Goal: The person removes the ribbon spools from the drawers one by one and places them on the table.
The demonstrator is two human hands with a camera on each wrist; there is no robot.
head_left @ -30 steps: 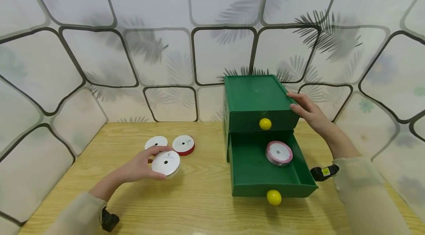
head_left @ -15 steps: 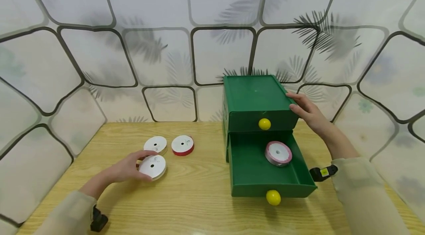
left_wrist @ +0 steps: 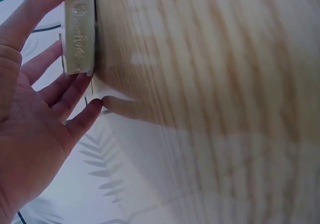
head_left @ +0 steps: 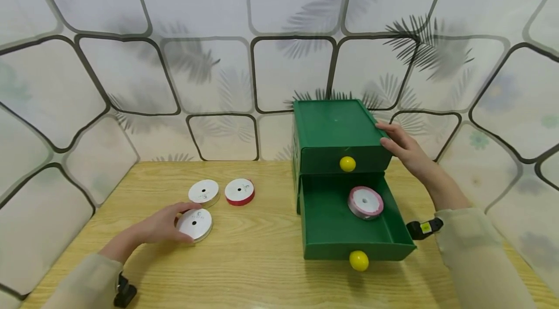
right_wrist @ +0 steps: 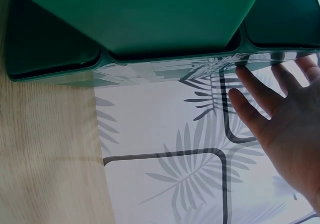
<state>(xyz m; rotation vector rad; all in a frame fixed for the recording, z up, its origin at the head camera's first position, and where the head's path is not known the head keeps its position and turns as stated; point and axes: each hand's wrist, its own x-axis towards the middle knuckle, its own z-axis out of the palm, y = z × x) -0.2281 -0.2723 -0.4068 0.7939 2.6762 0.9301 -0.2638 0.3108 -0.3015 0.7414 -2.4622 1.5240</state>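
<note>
My left hand (head_left: 168,224) holds a white-faced ribbon spool (head_left: 194,225) flat on the wooden table, thumb on its far edge and fingers on its near edge. In the left wrist view the cream spool (left_wrist: 80,29) sits between the thumb and the fingers of that hand (left_wrist: 35,124). My right hand (head_left: 399,144) rests with straight fingers against the top right edge of a green two-drawer cabinet (head_left: 336,127). In the right wrist view the right hand (right_wrist: 280,114) reaches toward the cabinet (right_wrist: 135,19). The lower drawer (head_left: 332,231) stands pulled out, with a pink spool (head_left: 366,202) inside.
Another white spool (head_left: 203,192) and a red spool (head_left: 239,191) lie on the table (head_left: 262,270) just beyond my left hand. Yellow knobs mark the upper drawer (head_left: 347,164) and the lower drawer (head_left: 359,260). A patterned wall panel (head_left: 218,81) closes the back and sides.
My left hand has moved the white-faced spool leftward and nearer to me, down onto the table. The right hand, cabinet and other spools have stayed put.
</note>
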